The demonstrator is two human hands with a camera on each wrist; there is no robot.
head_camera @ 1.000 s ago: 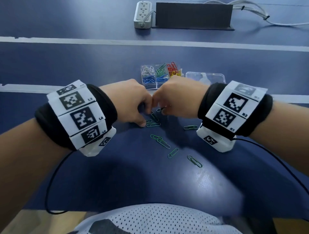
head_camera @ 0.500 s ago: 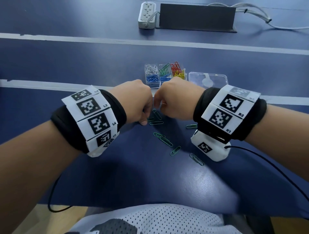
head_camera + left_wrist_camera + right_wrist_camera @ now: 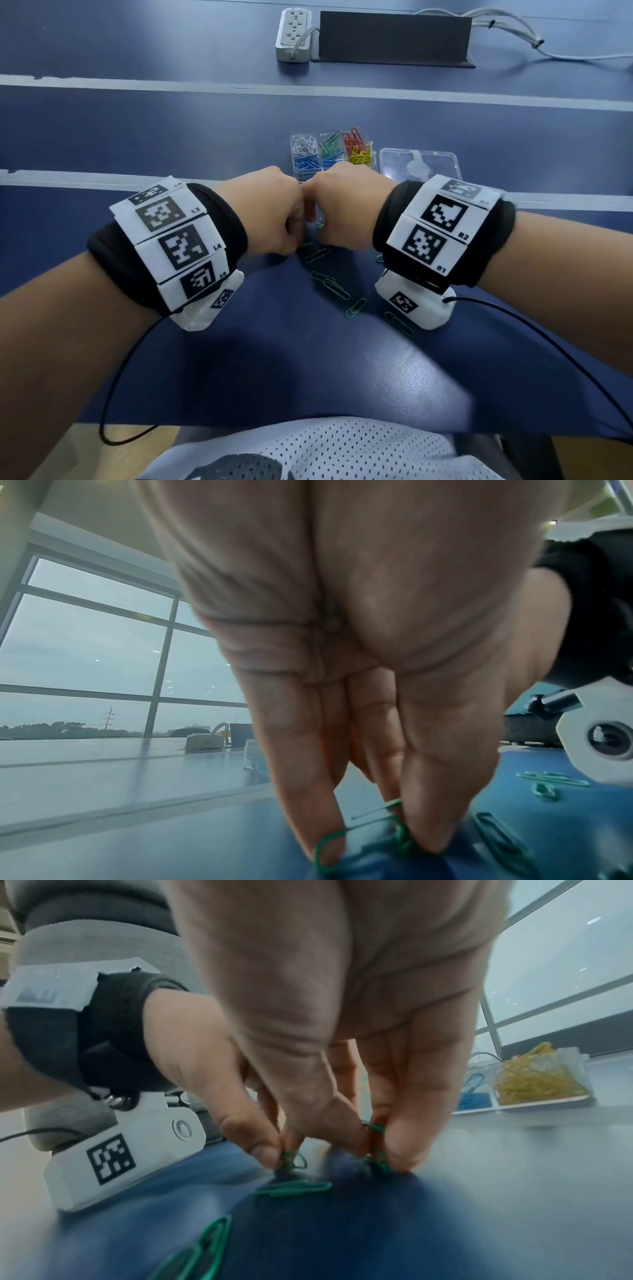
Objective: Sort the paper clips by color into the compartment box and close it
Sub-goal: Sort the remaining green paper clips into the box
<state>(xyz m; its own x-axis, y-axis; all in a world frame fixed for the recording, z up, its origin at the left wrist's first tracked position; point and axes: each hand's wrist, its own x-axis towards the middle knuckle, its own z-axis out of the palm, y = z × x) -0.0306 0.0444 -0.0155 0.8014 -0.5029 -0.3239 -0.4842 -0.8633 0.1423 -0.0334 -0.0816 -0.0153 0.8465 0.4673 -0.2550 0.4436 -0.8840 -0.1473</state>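
Pinching green clips [image 3: 377, 1153] off the surface [image 3: 239, 359], right hand [image 3: 346, 209] and left hand [image 3: 274, 212] each grasped some; compartment box [image 3: 330, 152], lid off, sat mid-surface behind them.

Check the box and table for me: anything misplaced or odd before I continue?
One oddity: in the compartment box, the near middle cell holds blue and green clips mixed. Otherwise only loose green clips lie on the table, while the left hand and right hand each pinch green clips. The lid sits off, beside the box.
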